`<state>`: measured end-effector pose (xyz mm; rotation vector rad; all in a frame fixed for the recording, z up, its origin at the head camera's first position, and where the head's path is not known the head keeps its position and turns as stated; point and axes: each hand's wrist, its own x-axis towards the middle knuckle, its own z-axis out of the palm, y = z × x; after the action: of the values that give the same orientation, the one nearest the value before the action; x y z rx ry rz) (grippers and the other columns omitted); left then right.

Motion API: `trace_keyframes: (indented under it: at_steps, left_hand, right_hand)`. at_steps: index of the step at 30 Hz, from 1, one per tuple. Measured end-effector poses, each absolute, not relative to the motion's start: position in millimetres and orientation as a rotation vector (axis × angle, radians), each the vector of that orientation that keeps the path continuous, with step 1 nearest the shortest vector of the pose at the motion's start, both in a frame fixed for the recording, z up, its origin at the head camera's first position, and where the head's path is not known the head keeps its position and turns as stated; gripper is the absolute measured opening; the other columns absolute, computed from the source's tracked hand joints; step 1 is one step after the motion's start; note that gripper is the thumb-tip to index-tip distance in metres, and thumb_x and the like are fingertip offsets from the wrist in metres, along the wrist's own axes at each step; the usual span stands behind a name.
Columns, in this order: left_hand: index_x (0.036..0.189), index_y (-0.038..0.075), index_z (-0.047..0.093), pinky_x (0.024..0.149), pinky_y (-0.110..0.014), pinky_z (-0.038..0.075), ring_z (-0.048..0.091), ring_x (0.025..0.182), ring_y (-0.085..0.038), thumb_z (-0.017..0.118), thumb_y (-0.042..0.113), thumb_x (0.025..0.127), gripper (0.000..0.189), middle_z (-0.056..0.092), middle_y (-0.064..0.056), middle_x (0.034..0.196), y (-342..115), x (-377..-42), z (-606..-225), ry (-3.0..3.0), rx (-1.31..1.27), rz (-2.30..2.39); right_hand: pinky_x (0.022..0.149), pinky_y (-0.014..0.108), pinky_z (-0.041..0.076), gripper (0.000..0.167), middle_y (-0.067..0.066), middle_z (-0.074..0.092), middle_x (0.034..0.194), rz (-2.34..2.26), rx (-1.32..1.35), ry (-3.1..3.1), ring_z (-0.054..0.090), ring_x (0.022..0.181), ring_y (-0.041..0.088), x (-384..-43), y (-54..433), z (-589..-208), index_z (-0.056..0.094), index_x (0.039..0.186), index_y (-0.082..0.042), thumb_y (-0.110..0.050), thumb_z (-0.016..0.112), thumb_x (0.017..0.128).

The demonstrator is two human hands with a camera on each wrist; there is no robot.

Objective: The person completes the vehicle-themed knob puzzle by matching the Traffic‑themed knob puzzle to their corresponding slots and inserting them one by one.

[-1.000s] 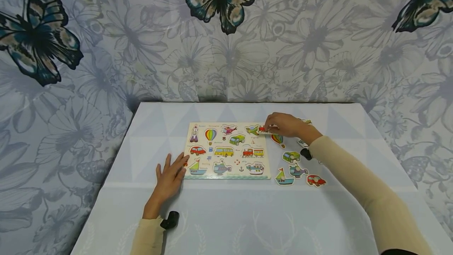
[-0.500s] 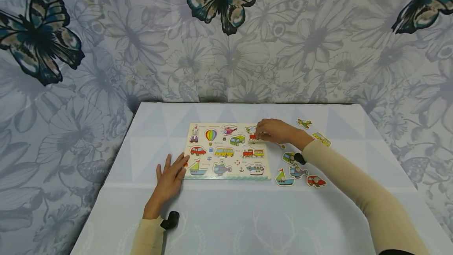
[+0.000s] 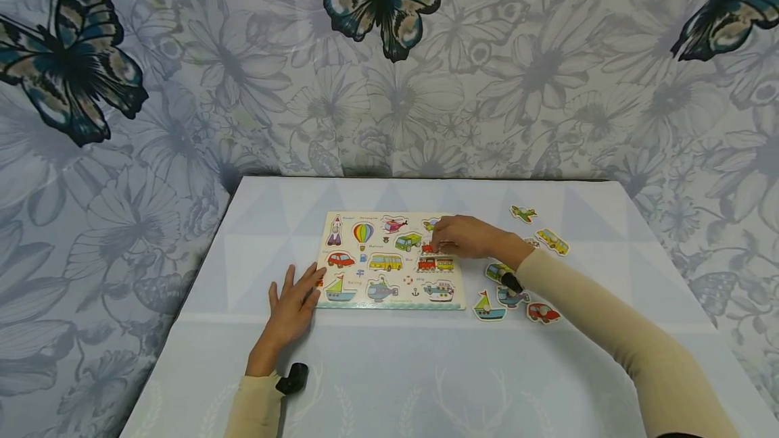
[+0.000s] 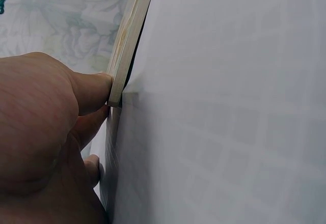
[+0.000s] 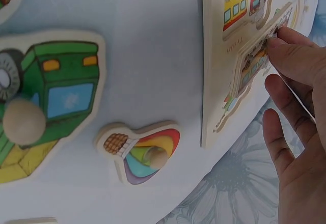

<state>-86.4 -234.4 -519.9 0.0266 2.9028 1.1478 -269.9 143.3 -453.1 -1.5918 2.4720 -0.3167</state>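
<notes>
A wooden peg puzzle board [image 3: 361,289] printed with vehicles lies on the table. My right hand [image 3: 468,236] pinches a train puzzle piece [image 5: 254,63] between thumb and fingers, tilted over the board's right part, just above the printed train [image 3: 435,264]. That piece is mostly covered by the hand in the head view. At the board's left edge, my left hand [image 3: 292,309] rests with spread fingers. Its thumb [image 4: 94,91] touches the board's edge [image 4: 127,46] in the left wrist view.
Loose pieces lie right of the board: a sailboat [image 3: 489,307], red car [image 3: 543,312], green truck [image 5: 71,91], yellow bus [image 3: 552,241], green plane [image 3: 523,213] and balloon [image 5: 147,152]. A patterned cloth [image 3: 389,134] hangs behind the table [image 3: 377,370].
The right hand has carried the train piece left and nearer, from the board's upper right corner to above the printed train. My left hand stays where it was.
</notes>
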Motion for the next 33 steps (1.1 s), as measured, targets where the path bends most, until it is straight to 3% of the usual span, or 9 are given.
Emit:
trace_keyframes:
  at_steps: [15, 33]
  left_hand:
    - [0.149, 0.014, 0.049, 0.112, -0.072, -0.012, 0.003, 0.151, -0.052, 0.052, 0.016, 0.105, 0.045, 0.036, -0.015, 0.160, -232, -88, -518, 2.914, 0.045, 1.157]
    - [0.150, 0.014, 0.047, 0.112, -0.072, -0.012, 0.002, 0.152, -0.052, 0.052, 0.016, 0.105, 0.046, 0.035, -0.014, 0.161, -233, -88, -517, 2.896, 0.016, 1.118]
  right_hand:
    - [0.085, 0.034, 0.054, 0.010, -0.004, 0.069, 0.102, -0.345, -1.731, 2.403, 0.062, 0.098, 0.015, -262, 138, -459, 0.075, 0.098, -0.018, -0.010, 0.070, 0.094]
    - [0.083, 0.033, 0.052, 0.010, -0.005, 0.068, 0.102, -0.324, -1.696, 2.392, 0.059, 0.094, 0.013, -252, 136, -470, 0.075, 0.099, -0.019, -0.012, 0.070, 0.095]
